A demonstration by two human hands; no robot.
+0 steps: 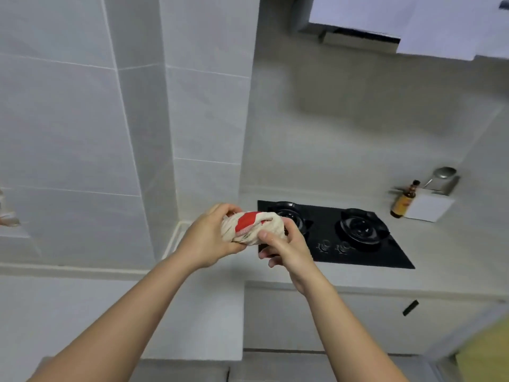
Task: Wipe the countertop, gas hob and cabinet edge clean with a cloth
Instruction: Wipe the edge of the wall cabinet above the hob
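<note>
Pale grey countertop (pixel 446 244) runs across to my right, with the black gas hob (pixel 358 252) set into it and the cabinet edge (pixel 358 290) just below its front lip. All of that lies ahead and to the right of where I hold the cloth, so I judge the coming move to be a reach forward and rightward, and my right hand (pixel 289 252) is the nearer one to the hob.

Between my hands, held up off every surface, is the cloth (pixel 253 226), cream with a red patch, bunched into a roll whose long axis runs left to right. My left hand (pixel 209 238) grips its left end, fingers curled over the top and thumb beneath. My right hand pinches the right end, thumb on the near side and fingers behind.

A brown bottle (pixel 403 201) and a white box (pixel 428 206) stand close together at the far right corner.

Part of the left burner (pixel 289 216) hides behind the cloth and my right fingers. Whether the cloth is damp, I cannot tell.
</note>
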